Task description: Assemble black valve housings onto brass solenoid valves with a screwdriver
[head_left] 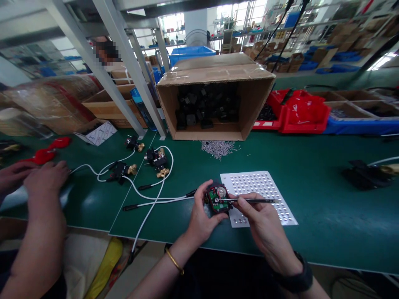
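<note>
My left hand [201,216] is wrapped round a small black housing with a green circuit board [215,203] inside and a round pale part near its top. In my right hand [262,220] is a thin dark pen-like tool [257,201], pinched between the fingers. Its narrow metal tip lies over the circuit board; whether it touches, I cannot tell. A white cable [174,199] runs left from beside the housing. Behind my right hand, partly covered by it, lies a white sheet with rows of round silvery pieces [255,182].
An open cardboard box [215,68] of black parts stands behind a pile of small metal pins [218,148]. Cabled units with brass fittings [157,160] lie left. A co-worker's hands [46,178] are at far left. Red bins [304,112] stand back right; another unit [364,172] lies right.
</note>
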A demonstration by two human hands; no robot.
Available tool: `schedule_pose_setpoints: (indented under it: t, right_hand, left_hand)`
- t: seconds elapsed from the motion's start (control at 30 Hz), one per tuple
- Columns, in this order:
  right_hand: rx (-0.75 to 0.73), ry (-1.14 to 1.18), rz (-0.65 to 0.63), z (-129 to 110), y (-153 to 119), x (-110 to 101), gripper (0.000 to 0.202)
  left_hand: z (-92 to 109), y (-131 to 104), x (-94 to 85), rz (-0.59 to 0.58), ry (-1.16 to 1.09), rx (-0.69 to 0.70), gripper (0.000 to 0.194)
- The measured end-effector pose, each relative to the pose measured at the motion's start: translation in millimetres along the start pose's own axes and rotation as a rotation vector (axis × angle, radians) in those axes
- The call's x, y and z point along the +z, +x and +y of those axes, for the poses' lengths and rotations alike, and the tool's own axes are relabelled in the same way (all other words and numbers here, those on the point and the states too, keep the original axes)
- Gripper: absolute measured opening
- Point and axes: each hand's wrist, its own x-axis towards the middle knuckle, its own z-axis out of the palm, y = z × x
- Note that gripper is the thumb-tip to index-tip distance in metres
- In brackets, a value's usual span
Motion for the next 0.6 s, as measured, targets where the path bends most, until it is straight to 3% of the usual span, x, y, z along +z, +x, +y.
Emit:
schedule_pose_setpoints:
  t: [0.17,0.23,0.3,0.37,0.43,0.5,0.6]
  right_hand:
    - [-0.037,-0.056,0.002,1,4,0,0.022]
    - [-0.131,-0.178,-0.007,3,2,0,0.016]
    - [-0.391,-0.405,-0.027,2,-5,0,0.006]
    - [-0.749,-0.655,-0.101,-4,-12,-2,0.014]
    - [-0.979,-0.802,-0.131,-18,-10,-3,0.021]
    - [-1.009,-0.828,0.021,-38,11,-1,0.017]
    - [-0.869,-0.893,0.362,-65,82,19,0.026]
  left_hand:
    - [-8,1,-0.4,-0.003,0.065,0.195,0.064]
    - [-7,4,-1.2,-0.020,0.139,0.238,0.054]
    - [-3,7,-1.8,-0.057,0.228,0.247,0.045]
    - [1,9,-2.4,-0.099,0.314,0.241,0.039]
    - [3,10,-3.0,-0.124,0.391,0.237,0.037]
    - [2,11,-3.8,-0.112,0.446,0.257,0.035]
    - [-6,13,-3.7,-0.059,0.497,0.371,0.035]
